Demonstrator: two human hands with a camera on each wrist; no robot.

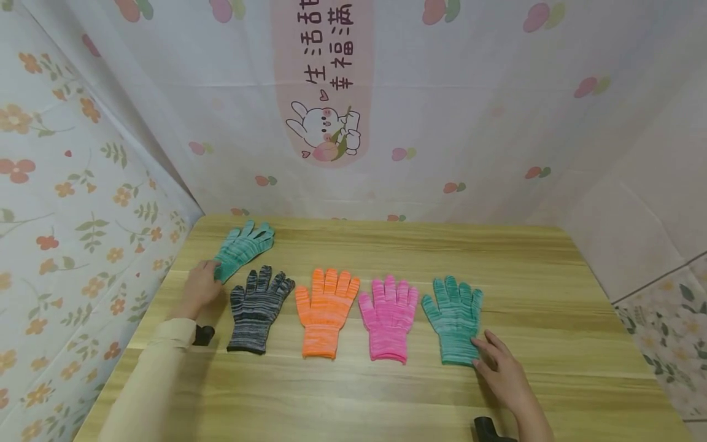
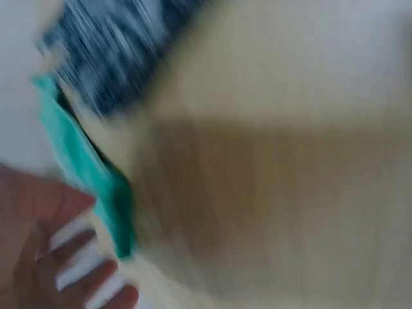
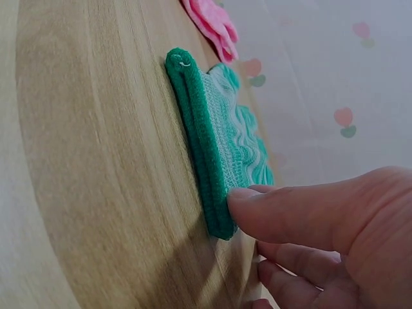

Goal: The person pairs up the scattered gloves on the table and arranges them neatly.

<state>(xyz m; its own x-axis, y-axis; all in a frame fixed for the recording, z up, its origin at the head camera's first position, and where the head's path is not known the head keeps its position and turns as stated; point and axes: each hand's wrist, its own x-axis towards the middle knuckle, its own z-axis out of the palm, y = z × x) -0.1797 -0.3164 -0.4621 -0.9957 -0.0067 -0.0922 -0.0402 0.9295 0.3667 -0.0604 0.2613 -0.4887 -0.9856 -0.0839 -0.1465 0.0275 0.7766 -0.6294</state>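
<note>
At the table's far left corner, my left hand [image 1: 200,285] touches the cuff of a light green knit glove [image 1: 243,245]. In the blurred left wrist view, the thumb tip meets the green cuff [image 2: 96,174] while the other fingers are spread apart. My right hand [image 1: 504,371] is at the lower right edge of another green glove [image 1: 455,319], which lies palm-flat with its fingers pointing away. Seen from the right wrist, the thumb [image 3: 270,209] rests against the dark green cuff rim [image 3: 205,161], and the other fingers extend low beside it.
Between the green gloves lie a black-grey glove [image 1: 256,313], an orange glove [image 1: 327,313] and a pink glove [image 1: 388,319] in a row. The wooden table [image 1: 353,399] meets a printed curtain [image 1: 469,123] at the back and a floral one [image 1: 66,202] on the left.
</note>
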